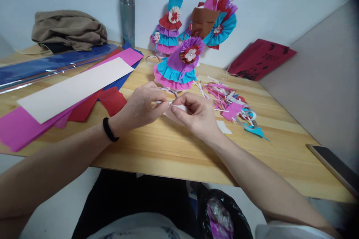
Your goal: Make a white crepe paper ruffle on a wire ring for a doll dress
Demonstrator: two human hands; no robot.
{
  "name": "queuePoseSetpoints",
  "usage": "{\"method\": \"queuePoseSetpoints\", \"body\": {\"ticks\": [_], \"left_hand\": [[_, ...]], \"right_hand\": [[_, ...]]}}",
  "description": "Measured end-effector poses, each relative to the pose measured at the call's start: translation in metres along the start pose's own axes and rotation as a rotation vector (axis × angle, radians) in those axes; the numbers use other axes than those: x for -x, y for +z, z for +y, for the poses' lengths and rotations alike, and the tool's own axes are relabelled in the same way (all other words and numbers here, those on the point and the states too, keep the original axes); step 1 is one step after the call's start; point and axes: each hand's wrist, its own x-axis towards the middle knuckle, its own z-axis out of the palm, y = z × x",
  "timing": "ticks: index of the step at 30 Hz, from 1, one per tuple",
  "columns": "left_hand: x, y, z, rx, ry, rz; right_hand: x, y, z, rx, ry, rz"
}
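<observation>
Above the wooden table, my left hand (146,104) pinches the left end of a small white paper piece (175,115). My right hand (195,114) grips the same piece from the right, its thumb and forefinger pressed together close to my left fingertips. Part of the paper hangs below the fingers. Just behind my hands stands a small crepe-paper dress (179,65) in purple, blue and pink with a flower on it. A taller layered paper dress (169,26) and a brown paper piece with a blue rosette (220,30) are farther back.
Coloured paper strips (75,87) lie at the left, near a brown cloth (68,30) and a flask (127,15). Paper scraps (231,104), a red bag (260,59) and a phone (335,166) are at the right. A black bin bag (241,213) sits below the table edge.
</observation>
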Motion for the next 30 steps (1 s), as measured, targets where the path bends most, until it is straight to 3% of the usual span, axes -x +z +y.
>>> {"method": "queuePoseSetpoints", "body": {"ticks": [13,30], "left_hand": [[0.0004,0.0021,-0.0018,-0.006,0.046,0.036],[-0.001,-0.0023,0.0037,0.023,0.009,-0.073]], "right_hand": [[-0.001,0.0004,0.001,-0.041,0.024,0.019],[-0.0038,0.0003,0.0054,-0.169,0.139,-0.016]]}}
